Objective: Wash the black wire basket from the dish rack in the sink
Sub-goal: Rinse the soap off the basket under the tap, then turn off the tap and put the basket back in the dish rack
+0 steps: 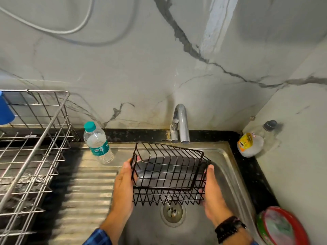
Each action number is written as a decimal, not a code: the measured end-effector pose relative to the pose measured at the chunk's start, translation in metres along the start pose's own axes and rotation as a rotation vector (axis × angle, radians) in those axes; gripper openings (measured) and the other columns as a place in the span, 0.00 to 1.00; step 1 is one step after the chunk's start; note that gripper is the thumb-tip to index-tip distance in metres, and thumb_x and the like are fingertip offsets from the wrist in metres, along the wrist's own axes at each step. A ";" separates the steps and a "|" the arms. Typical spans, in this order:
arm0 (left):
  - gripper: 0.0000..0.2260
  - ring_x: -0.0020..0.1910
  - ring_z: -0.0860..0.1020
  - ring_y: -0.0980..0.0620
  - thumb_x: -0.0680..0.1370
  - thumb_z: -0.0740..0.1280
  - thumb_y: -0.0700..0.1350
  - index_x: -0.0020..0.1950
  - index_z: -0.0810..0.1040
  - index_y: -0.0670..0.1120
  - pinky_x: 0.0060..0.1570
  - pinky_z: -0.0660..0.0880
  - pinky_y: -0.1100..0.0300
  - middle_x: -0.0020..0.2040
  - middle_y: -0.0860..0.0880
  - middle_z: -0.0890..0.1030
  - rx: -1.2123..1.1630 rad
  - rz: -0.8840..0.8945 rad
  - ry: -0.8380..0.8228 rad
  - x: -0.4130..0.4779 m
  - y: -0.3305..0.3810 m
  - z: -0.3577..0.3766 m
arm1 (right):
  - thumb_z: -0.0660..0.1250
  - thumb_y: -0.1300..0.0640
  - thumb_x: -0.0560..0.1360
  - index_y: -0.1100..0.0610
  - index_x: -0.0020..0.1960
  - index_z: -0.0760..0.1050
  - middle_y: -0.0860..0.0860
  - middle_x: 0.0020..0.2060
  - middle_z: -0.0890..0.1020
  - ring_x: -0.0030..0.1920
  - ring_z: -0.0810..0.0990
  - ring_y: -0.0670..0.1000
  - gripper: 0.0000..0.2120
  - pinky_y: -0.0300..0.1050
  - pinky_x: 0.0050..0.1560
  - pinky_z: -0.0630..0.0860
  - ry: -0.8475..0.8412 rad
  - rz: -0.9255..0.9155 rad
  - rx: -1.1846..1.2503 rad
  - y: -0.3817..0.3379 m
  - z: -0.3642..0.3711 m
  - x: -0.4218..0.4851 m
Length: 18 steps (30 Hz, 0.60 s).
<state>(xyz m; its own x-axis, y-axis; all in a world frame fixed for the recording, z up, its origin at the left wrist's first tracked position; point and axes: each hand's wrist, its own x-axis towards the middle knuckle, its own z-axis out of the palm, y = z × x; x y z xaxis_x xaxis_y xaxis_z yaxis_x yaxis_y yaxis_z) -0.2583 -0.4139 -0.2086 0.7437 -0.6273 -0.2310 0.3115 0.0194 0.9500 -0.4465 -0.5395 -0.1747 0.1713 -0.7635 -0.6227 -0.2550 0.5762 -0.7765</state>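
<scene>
The black wire basket (pixel 168 174) hangs over the steel sink (pixel 228 167), just below the chrome tap (pixel 180 124), tilted with its open side toward me. My left hand (pixel 123 188) grips its left end and my right hand (pixel 212 193) grips its right end. A thin stream of water runs from the spout onto the basket's back rim. The sink drain (pixel 172 212) shows under the basket. The steel dish rack (pixel 33 147) stands on the counter at the left.
A water bottle with a teal cap (pixel 97 144) stands on the ribbed drainboard (pixel 85 191) left of the basin. A tipped soap bottle (pixel 251 142) lies in the back right corner. A red-rimmed dish (pixel 281 227) sits at the right edge. A blue cup (pixel 5 110) hangs on the rack.
</scene>
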 end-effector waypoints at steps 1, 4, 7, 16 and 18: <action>0.25 0.66 0.78 0.47 0.81 0.54 0.63 0.70 0.77 0.53 0.70 0.69 0.41 0.64 0.48 0.83 0.051 0.058 -0.018 0.000 0.002 0.000 | 0.52 0.18 0.66 0.44 0.78 0.63 0.51 0.76 0.68 0.74 0.67 0.57 0.48 0.66 0.74 0.62 -0.019 0.042 0.021 -0.002 -0.004 -0.003; 0.24 0.69 0.75 0.52 0.83 0.51 0.63 0.73 0.73 0.55 0.72 0.68 0.43 0.67 0.51 0.79 0.231 0.213 -0.076 0.002 0.007 -0.005 | 0.53 0.22 0.69 0.47 0.74 0.67 0.54 0.67 0.75 0.67 0.72 0.60 0.42 0.75 0.67 0.65 -0.041 0.106 0.132 -0.020 -0.025 -0.009; 0.23 0.71 0.72 0.48 0.83 0.49 0.64 0.73 0.73 0.60 0.72 0.67 0.43 0.67 0.54 0.78 0.404 0.297 -0.105 0.004 0.001 -0.019 | 0.62 0.26 0.69 0.41 0.67 0.69 0.63 0.58 0.79 0.62 0.75 0.68 0.31 0.83 0.60 0.63 -0.169 0.188 0.248 -0.032 -0.058 -0.011; 0.30 0.50 0.84 0.51 0.79 0.48 0.70 0.48 0.82 0.51 0.52 0.76 0.57 0.46 0.49 0.86 0.542 -0.105 -0.084 -0.030 0.013 -0.009 | 0.72 0.63 0.75 0.71 0.55 0.78 0.63 0.52 0.84 0.59 0.79 0.66 0.13 0.60 0.42 0.83 -0.128 0.016 -0.018 0.007 -0.097 -0.040; 0.23 0.46 0.85 0.52 0.81 0.50 0.65 0.51 0.79 0.53 0.48 0.79 0.53 0.45 0.50 0.86 0.626 -0.062 0.000 -0.020 0.025 -0.005 | 0.70 0.64 0.76 0.72 0.52 0.79 0.63 0.49 0.84 0.57 0.80 0.64 0.11 0.62 0.46 0.83 -0.074 -0.007 -0.059 0.014 -0.103 -0.043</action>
<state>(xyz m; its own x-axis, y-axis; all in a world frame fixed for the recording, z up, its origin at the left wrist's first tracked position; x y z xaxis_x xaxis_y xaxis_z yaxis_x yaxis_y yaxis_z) -0.2623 -0.3975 -0.1812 0.7354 -0.6125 -0.2899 -0.0510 -0.4766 0.8776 -0.5552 -0.5290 -0.1491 0.2425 -0.7422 -0.6247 -0.3094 0.5512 -0.7749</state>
